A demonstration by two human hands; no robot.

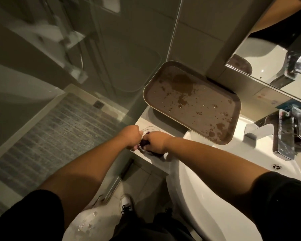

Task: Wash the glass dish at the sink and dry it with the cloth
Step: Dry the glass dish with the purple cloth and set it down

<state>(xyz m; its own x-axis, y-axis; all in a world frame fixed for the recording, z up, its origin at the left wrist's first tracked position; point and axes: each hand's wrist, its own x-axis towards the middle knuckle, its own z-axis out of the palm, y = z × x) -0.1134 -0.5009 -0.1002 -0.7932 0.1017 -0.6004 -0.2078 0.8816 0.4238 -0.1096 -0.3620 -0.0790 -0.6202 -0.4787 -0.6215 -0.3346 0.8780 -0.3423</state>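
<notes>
1. We have the glass dish point(149, 130) at the left corner of the sink point(195, 188) counter, well away from the tap point(274, 134) and just in front of the brown tray point(193, 101).
2. Our left hand point(131, 136) is closed around the near rim of the dish, steadying it; most of the glass is hidden behind both hands.
3. Our right hand point(156, 142) is curled shut on a dark cloth point(144, 145), pressing it against or into the dish. Exactly where it touches we cannot tell.
4. We judge this to be the drying step, the washing apparently over.
5. To do it well, we should turn the dish with the left hand while the cloth sweeps the inside, then the outer wall and base.
6. Wet glass is slippery, so we should keep it low over the counter and grip firmly.
7. The tray looks wet, so the dried dish is better set elsewhere.
</notes>
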